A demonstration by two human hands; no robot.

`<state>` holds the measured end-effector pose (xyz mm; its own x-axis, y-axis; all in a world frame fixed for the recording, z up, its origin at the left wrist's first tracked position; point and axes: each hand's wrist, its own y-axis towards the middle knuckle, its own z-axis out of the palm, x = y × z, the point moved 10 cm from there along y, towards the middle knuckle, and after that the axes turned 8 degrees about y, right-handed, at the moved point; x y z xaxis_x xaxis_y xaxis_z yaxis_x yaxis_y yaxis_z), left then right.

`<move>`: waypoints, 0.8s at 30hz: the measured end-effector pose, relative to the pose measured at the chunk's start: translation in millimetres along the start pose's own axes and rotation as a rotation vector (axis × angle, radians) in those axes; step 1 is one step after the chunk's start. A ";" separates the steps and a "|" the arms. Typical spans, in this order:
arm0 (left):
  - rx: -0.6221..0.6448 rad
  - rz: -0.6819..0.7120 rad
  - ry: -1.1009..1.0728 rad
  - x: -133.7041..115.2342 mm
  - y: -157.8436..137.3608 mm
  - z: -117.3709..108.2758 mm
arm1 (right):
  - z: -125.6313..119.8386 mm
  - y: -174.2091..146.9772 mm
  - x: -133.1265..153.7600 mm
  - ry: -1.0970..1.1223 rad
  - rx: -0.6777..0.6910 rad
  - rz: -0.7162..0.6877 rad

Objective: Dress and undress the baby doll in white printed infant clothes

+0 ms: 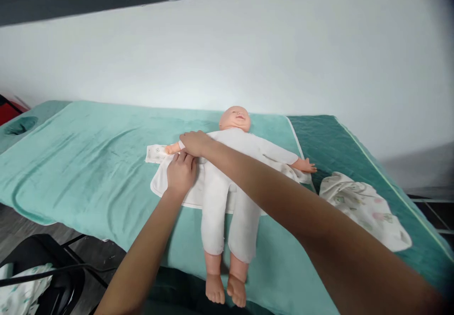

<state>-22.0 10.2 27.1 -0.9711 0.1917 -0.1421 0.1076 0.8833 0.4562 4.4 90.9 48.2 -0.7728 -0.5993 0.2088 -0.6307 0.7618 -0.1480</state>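
Note:
A baby doll (232, 147) in a white body suit lies face up on the bed, its bare feet toward me. Under its trunk and arms a white baby garment (161, 175) with a small print is spread open. My right hand (195, 143) is wrapped over the doll's arm on the left, near the wrist. Just below it, my left hand (181, 170) has its fingers curled against the garment; its fingertips are partly hidden. The doll's small hand (172, 148) sticks out on the garment's sleeve (155, 154).
A green sheet (88, 163) covers the padded bed, which stands along a white wall (227, 55). A crumpled printed white cloth (365, 208) lies at the right. A black chair (46, 253) with a printed cloth (26, 289) stands at the lower left.

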 end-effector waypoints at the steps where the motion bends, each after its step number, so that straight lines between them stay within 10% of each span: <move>1: -0.016 -0.025 0.007 7.3 2.2 0.3 | -4.6 -3.5 -4.0 0.013 -0.010 0.006; 15: -0.084 -0.647 -0.937 110.7 -2.6 20.8 | -16.6 -46.7 -11.0 0.062 -0.007 -0.102; 24: -0.157 -0.484 -0.794 79.1 1.2 2.4 | 0.4 -24.7 -6.1 -0.074 -0.080 0.029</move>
<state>-98.1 27.4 14.2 -0.4676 0.1057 -0.8776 -0.3552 0.8867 0.2960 24.7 75.6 50.2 -0.7953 -0.5913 0.1337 -0.6030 0.7942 -0.0745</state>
